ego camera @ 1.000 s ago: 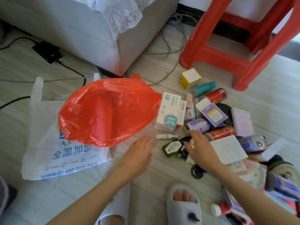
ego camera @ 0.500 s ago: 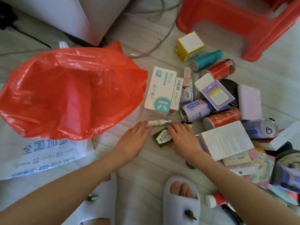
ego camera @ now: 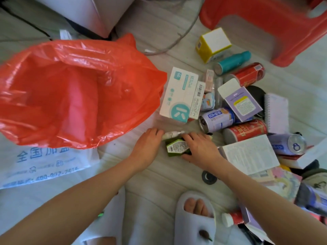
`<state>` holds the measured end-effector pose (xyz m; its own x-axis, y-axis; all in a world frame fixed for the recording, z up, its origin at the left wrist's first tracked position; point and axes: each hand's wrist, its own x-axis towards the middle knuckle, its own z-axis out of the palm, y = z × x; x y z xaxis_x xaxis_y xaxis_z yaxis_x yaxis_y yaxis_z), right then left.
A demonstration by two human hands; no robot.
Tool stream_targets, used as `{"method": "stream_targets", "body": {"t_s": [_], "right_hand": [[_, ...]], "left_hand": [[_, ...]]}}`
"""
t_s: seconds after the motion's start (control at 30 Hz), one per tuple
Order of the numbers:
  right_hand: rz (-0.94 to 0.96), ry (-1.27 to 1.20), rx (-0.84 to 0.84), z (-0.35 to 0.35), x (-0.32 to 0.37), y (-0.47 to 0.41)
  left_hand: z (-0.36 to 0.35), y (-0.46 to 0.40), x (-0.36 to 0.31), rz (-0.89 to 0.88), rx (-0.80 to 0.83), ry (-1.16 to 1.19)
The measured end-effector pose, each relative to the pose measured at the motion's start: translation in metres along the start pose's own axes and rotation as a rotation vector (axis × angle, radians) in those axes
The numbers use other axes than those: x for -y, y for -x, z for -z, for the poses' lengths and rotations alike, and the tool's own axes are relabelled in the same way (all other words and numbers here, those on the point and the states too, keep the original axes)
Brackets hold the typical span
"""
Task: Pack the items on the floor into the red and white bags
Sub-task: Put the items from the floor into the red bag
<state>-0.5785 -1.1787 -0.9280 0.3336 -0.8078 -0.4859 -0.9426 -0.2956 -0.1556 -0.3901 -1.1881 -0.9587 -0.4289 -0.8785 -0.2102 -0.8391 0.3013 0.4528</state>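
- left hand (ego camera: 147, 145) flat on the floor (ego camera: 159, 175), fingers straight, tips touching the base end of a small white bottle (ego camera: 170, 135); nothing gripped
- right hand (ego camera: 200, 147) palm down over a green box (ego camera: 177, 147), thumb at its near edge, fingers reaching toward the bottle's cap end; whether it has actually closed on the box I cannot tell
- small white bottle lies on its side, long axis running left-right, right between the 2 hands; left hand nearer the base, right nearer the cap
- green box just this side of the bottle, touching or nearly so
- red bag (ego camera: 70, 96) mouth gapes to the left and away from the hands, resting on the white bag (ego camera: 40, 167)
- judgement: left hand is nearer the red bag, so the bottle likely goes leftward into it
- remaining pile of cans and boxes sits right of the hands, unpacked
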Motion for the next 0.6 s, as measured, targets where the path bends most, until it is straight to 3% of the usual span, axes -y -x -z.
{"method": "stream_targets", "body": {"t_s": [0.13,0.23,0.37,0.47,0.6], "right_hand": [[0.089,0.018,-0.142,0.008,0.008,0.017],[0.031,-0.113,-0.178,0.019,0.031,0.032],[-0.242,-0.578,-0.067,0.054,0.079,0.036],[-0.339,-1.030,0.137,0.083,0.116,0.019],[-0.350,-1.298,0.235,0.103,0.154,-0.018]], "left_hand": [[0.016,0.037,0.003,0.029,-0.111,0.181],[0.045,0.068,0.007,0.116,-0.294,0.343],[0.081,0.102,0.014,0.438,-0.558,0.561],[0.098,0.106,0.025,0.693,-0.637,0.699],[0.116,0.098,0.037,0.788,-0.741,0.818]]}}
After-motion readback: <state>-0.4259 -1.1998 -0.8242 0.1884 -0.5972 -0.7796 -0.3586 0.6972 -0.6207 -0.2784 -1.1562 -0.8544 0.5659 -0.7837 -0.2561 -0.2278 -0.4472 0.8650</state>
